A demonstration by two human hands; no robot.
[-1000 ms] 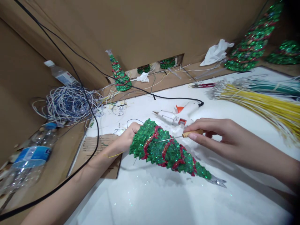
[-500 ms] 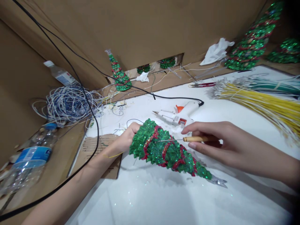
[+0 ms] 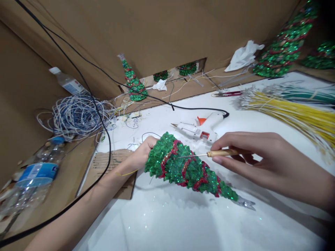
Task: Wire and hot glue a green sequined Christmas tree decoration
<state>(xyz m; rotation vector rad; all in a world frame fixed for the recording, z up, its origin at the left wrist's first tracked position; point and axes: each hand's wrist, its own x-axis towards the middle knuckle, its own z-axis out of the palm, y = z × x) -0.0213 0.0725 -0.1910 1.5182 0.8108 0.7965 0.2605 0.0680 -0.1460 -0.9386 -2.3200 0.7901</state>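
My left hand (image 3: 141,153) grips the wide base of a green sequinned cone tree (image 3: 188,169) wound with red trim. The tree lies tilted over the white table (image 3: 170,223), its clear pointed tip at the lower right. My right hand (image 3: 264,160) pinches a wooden-handled awl (image 3: 221,152). The awl's thin metal point rests against the upper side of the tree, near its middle.
A white glue gun (image 3: 201,127) on a black cord lies just behind the tree. Yellow and green wire bundles (image 3: 295,109) fill the right. A tangle of white wire (image 3: 75,116) and plastic bottles (image 3: 34,174) sit left. Finished trees (image 3: 133,83) stand by the cardboard wall.
My right hand has drawn the awl slightly to the right, so more of the metal shaft shows. The tree and my left hand have barely shifted.
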